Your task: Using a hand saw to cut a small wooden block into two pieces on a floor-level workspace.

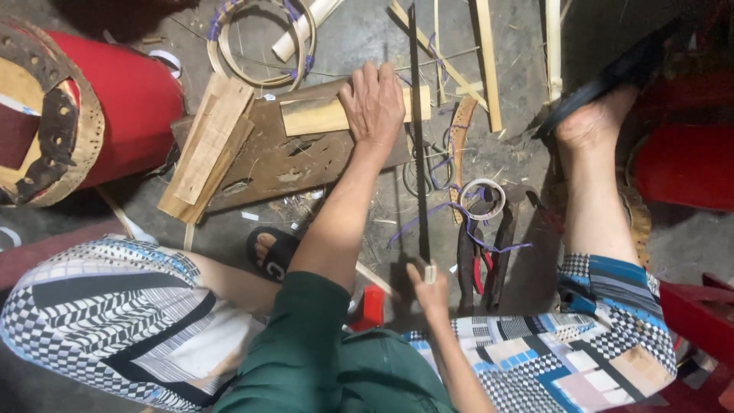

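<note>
L hand [372, 103] flat on bamboo slat [321, 115], grip released; R hand [428, 283] grip clenched round long dark blade [417, 130]

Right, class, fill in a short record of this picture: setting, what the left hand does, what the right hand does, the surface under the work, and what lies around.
Setting: person seated low, seen from above, on a grey floor
Left hand: left hand pressed flat on a pale wooden block
Right hand: right hand grips the near end of a long dark blade, which runs beside the block
Surface: worn brown board
Around: red drum, coiled bamboo hoop, tape roll, bamboo strips
</note>
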